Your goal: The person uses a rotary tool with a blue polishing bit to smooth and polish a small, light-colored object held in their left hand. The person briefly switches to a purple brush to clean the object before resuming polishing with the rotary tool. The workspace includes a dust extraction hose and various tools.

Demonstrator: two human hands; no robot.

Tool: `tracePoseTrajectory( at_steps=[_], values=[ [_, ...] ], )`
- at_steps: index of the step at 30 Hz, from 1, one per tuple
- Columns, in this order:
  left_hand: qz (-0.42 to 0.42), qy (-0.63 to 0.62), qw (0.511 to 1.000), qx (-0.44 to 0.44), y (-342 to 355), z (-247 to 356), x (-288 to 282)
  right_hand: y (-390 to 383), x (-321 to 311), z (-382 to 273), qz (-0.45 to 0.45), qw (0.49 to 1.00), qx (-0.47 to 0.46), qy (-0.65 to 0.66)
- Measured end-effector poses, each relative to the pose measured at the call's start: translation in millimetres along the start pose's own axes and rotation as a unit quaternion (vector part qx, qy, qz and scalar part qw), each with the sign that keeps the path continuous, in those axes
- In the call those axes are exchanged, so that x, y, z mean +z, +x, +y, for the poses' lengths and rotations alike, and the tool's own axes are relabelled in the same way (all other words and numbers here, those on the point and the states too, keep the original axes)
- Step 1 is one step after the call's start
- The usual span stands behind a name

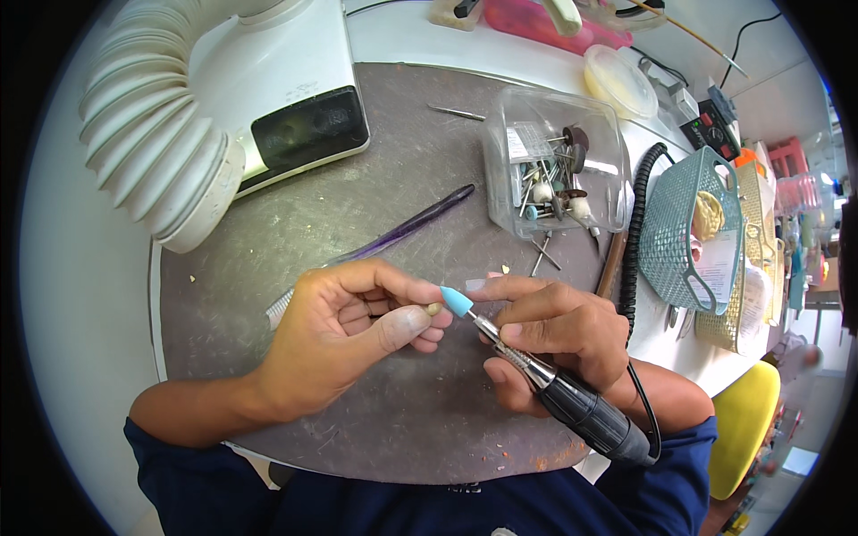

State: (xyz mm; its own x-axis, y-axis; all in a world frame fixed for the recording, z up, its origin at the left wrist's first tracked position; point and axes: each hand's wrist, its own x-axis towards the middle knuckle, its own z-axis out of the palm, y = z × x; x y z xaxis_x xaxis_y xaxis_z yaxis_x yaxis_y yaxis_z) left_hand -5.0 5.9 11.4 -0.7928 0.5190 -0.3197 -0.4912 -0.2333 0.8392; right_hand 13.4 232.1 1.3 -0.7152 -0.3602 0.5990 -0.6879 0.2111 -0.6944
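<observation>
Between thumb and forefinger, my left hand (335, 330) pinches a small yellowish piece (433, 309), mostly covered by the fingertips; it looks like a dental crown, though it is too small to be sure. My right hand (567, 330) is wrapped round a black and silver rotary handpiece (590, 415), tilted up toward the left. A light blue pointed polishing tip (456, 301) sits in its chuck, right beside the piece; I cannot tell whether they touch. Beyond my left hand lies a purple-handled brush (411, 223), its pale bristles partly behind the hand.
A clear plastic box (559, 161) of rotary burs and polishing wheels stands at the back right, with loose burs (546, 253) before it. Left of it is a thin metal tool (456, 113). A white ribbed hose (152, 125) arches at far left; a blue basket (688, 232) stands right.
</observation>
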Motion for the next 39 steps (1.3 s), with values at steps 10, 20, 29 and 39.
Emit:
tracePoseTrajectory(
  at_steps=[10, 20, 29, 39],
  values=[
    [-0.018, -0.02, 1.0, -0.001, 0.4, -3.3, -4.3, -0.3, 2.9, 0.5, -0.009, 1.0, -0.007, 0.005],
    [-0.017, -0.002, 1.0, -0.002, 1.3, -2.5, -3.7, 3.3, 2.6, -1.2, -0.014, 1.0, -0.014, -0.001],
    [-0.025, -0.009, 1.0, -0.001, 1.9, -2.0, -3.6, 1.4, 0.8, -2.4, -0.002, 1.0, 0.005, -0.004],
    [0.002, -0.02, 1.0, -0.006, 2.0, 0.2, -0.7, 1.6, -5.3, -0.2, -0.054, 0.998, -0.021, -0.025]
  ],
)
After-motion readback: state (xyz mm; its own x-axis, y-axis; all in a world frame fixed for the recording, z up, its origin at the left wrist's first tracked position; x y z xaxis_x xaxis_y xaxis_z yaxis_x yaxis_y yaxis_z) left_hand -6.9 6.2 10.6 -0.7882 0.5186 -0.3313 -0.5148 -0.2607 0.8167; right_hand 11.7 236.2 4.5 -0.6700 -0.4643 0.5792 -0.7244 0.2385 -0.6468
